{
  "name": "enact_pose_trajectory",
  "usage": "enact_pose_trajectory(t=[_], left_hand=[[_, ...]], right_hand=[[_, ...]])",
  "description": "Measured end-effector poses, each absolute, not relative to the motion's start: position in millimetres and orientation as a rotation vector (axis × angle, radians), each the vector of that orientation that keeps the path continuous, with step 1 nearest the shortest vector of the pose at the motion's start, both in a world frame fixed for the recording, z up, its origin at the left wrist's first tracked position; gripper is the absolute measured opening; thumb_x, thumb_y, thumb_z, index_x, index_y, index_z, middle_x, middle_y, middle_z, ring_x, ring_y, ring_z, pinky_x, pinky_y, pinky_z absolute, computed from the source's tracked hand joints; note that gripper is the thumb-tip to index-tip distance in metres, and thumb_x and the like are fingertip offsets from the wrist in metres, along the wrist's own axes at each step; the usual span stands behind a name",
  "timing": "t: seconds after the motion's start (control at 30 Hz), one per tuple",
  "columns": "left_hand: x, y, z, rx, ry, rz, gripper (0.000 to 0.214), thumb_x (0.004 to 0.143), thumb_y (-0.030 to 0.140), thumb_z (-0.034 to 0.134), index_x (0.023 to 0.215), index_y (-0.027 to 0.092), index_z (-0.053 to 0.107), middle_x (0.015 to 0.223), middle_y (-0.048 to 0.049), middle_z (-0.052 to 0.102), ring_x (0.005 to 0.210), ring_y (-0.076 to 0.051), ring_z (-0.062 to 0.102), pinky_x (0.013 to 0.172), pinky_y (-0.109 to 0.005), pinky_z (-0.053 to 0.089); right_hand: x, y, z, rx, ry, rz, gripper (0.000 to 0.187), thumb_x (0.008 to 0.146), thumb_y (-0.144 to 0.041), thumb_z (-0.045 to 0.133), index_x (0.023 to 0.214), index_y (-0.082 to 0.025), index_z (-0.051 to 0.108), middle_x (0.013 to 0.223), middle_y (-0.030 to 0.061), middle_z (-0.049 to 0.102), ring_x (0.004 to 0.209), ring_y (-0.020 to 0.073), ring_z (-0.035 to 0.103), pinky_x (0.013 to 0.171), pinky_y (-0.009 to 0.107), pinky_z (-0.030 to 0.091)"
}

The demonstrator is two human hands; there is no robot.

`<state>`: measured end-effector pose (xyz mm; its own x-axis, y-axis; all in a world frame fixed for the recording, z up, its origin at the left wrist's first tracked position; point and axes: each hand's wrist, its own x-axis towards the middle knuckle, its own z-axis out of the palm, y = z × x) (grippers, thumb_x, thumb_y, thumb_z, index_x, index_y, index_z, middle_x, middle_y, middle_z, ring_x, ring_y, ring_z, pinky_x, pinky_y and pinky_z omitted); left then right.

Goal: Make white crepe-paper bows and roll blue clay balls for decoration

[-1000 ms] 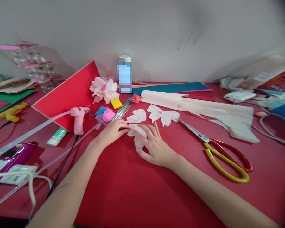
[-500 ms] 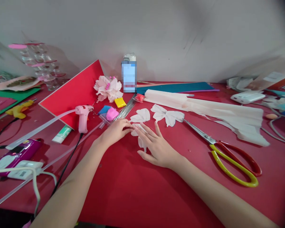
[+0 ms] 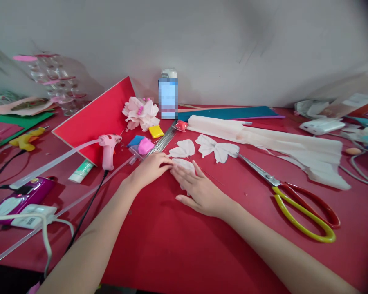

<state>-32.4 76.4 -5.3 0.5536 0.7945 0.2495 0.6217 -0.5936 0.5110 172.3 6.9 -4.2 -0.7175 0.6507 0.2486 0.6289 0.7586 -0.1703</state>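
Some of the paper work lies done on the red tabletop (image 3: 178, 253): a full pale-pink crepe-paper flower (image 3: 140, 114) sits toward the back, and two white crepe-paper cut-outs lie flat in front of it, a single rounded petal (image 3: 182, 148) and a bow-shaped double petal (image 3: 217, 148). What remains as raw stock includes a long, pleated white crepe-paper strip (image 3: 291, 151), with a bundle of thin metal wires (image 3: 164, 141) and a pink hot-glue gun (image 3: 108, 149) lying unused nearby. A third white crepe-paper petal (image 3: 184, 164) lies on the tabletop between the hands, partly hidden by them. Both forearms reach forward from the bottom of the view and converge on it. The left hand (image 3: 150, 169) is narrow, its fingers curled inward with their tips at the petal's edge, though a firm pinch cannot be told. The right hand (image 3: 200, 194) is open and low, fingers (image 3: 184, 175) spread across the petal and thumb (image 3: 182, 199) out to the side. A thin wire (image 3: 210, 176) appears to run out past the right fingers, and long steel scissors with red and yellow handles (image 3: 303, 212) lie open to the right.
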Motion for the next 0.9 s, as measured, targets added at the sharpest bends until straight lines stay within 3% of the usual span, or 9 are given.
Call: enact_pose_trajectory(t=[0.1, 0.27, 0.57, 0.9], left_hand=[[-32.4, 76.4, -5.2, 2.415, 1.148, 0.657, 0.013, 0.085, 0.022, 0.058, 0.090, 0.021, 0.070, 0.093, -0.0041, 0.069, 0.090, -0.018, 0.062, 0.083, -0.033, 0.048], [-31.7, 74.7, -3.7, 2.377, 1.138, 0.654, 0.015, 0.086, 0.022, 0.057, 0.091, 0.022, 0.070, 0.093, -0.0033, 0.069, 0.090, -0.018, 0.062, 0.082, -0.032, 0.048], [-31.8, 74.7, -5.8, 2.369, 1.139, 0.679, 0.016, 0.086, 0.023, 0.056, 0.094, 0.021, 0.071, 0.094, -0.0035, 0.070, 0.093, -0.018, 0.061, 0.085, -0.031, 0.048], [-31.0, 73.7, -3.7, 2.367, 1.160, 0.646, 0.017, 0.086, 0.023, 0.056, 0.094, 0.022, 0.071, 0.093, -0.0029, 0.070, 0.093, -0.017, 0.061, 0.085, -0.031, 0.048]], right_hand=[[172.3, 7.4, -4.5, -1.024, -2.650, 0.086, 0.066, 0.094, -0.048, 0.031, 0.147, -0.010, 0.016, 0.152, 0.0133, 0.020, 0.142, 0.0250, 0.010, 0.114, 0.055, 0.005], [174.0, 7.8, -7.4, -1.120, -2.584, 0.084, 0.067, 0.094, -0.047, 0.031, 0.148, -0.011, 0.013, 0.152, 0.0129, 0.022, 0.142, 0.0242, 0.011, 0.115, 0.050, 0.015], [180.1, 5.2, -6.5, -1.129, -2.620, 0.011, 0.067, 0.094, -0.049, 0.030, 0.147, -0.011, 0.016, 0.152, 0.0130, 0.021, 0.142, 0.0261, 0.009, 0.114, 0.054, 0.007], [182.8, 4.3, -11.4, -1.192, -2.550, -0.089, 0.072, 0.094, -0.051, 0.030, 0.148, -0.011, 0.004, 0.152, 0.0141, 0.021, 0.142, 0.0265, 0.007, 0.114, 0.055, 0.006]])
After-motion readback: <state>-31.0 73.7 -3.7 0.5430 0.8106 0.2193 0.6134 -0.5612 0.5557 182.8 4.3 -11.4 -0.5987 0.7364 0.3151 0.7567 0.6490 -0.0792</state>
